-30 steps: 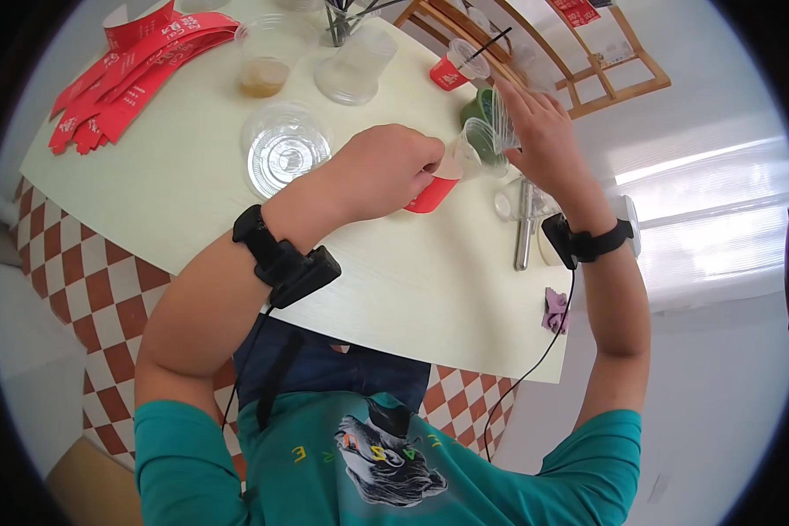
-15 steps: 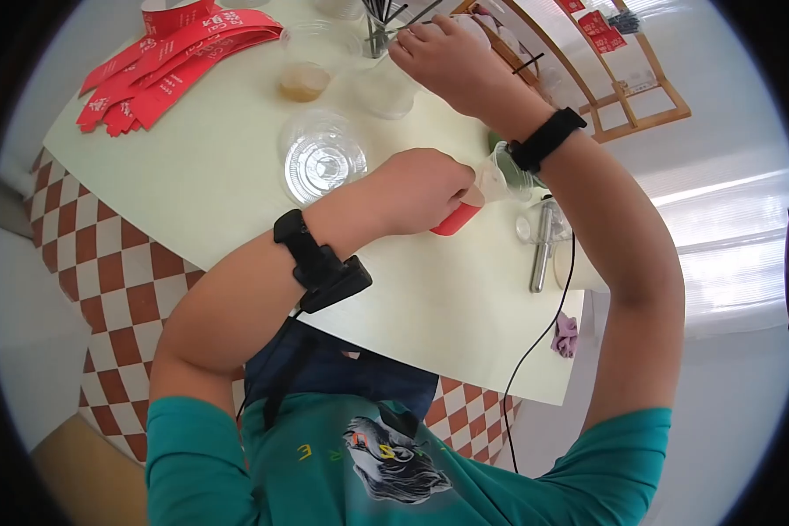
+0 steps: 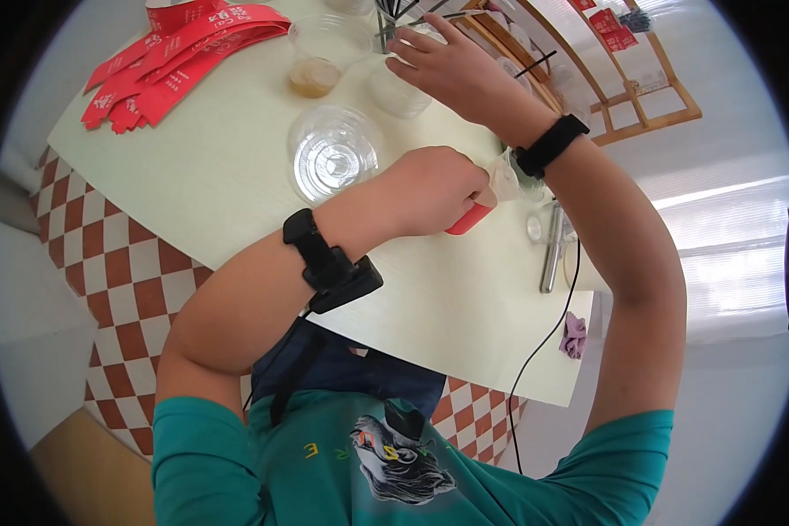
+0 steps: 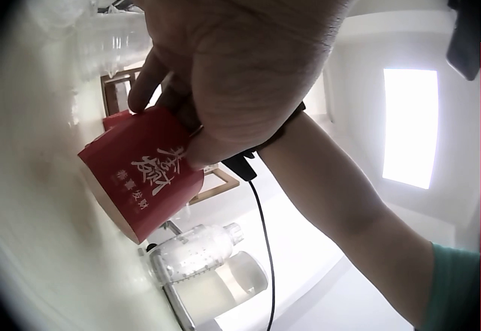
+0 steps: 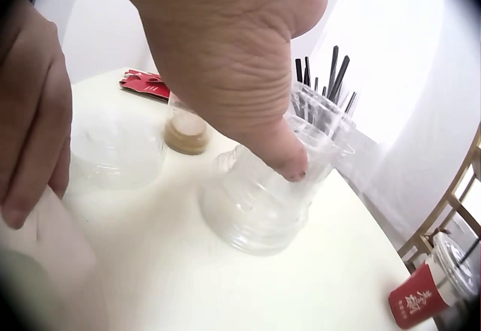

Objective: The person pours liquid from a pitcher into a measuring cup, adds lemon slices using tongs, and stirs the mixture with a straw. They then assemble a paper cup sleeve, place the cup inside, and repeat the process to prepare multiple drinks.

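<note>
My left hand [image 3: 430, 193] pinches a red paper cup sleeve [image 4: 143, 173] with white lettering, tilted low over the table, thumb on its outside. In the head view a pale, see-through cup [image 3: 504, 180] sits just beyond the sleeve. My right hand [image 3: 465, 70] reaches across to the far side with its fingers spread and fairly straight. Beneath it stands a clear plastic cup [image 5: 255, 203], wide rim down. My right thumb overlaps the cup's upper part in the right wrist view; the other fingers are hidden there.
A clear lid or bowl [image 3: 333, 162] and a cup with amber liquid [image 3: 316, 77] stand left of the hands. Red sleeves [image 3: 184, 61] are piled at far left. Black straws [image 5: 338, 72] stand behind. A lidded red-sleeved drink [image 5: 421, 297], a metal rod [image 3: 552, 250] and purple cloth [image 3: 574, 336] lie rightward.
My right hand has left the clear rims beside the green container and swung left over the upturned cup, its fingers now spreading. My left hand keeps hold of the cup sleeve.
</note>
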